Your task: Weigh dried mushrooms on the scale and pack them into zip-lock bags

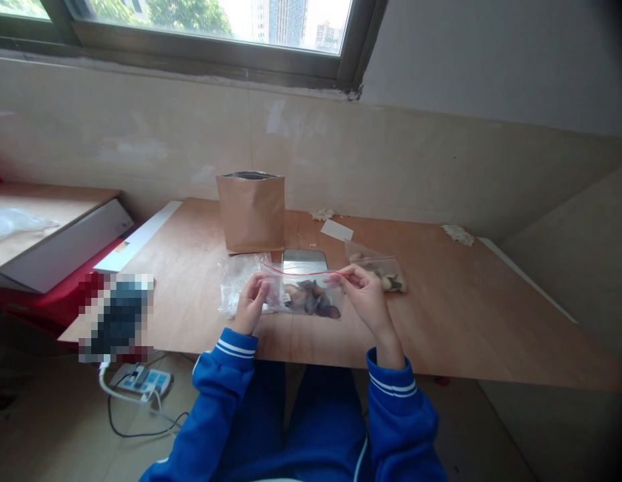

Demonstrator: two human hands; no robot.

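Between my two hands is a clear zip bag (313, 302) with a red seal line along its top and dark brown dried pieces inside. My left hand (252, 300) pinches its left side. At the top right corner, by the red line, the fingers of my right hand (363, 294) are closed on the bag. Behind it lies a flat device with a silver top edge (304, 256), perhaps a scale, partly hidden by the bag. Crumpled clear plastic bags (235, 281) lie beside my left hand. Beyond my right hand rests another zip bag (394, 278) with pale pieces in it.
A brown kraft pouch (253, 214) stands with its top open at the back of the wooden table (456, 314). A white card (337, 229) and crumpled tissue (458, 234) lie near the wall. A power strip (142, 381) with cables sits on the floor at left.
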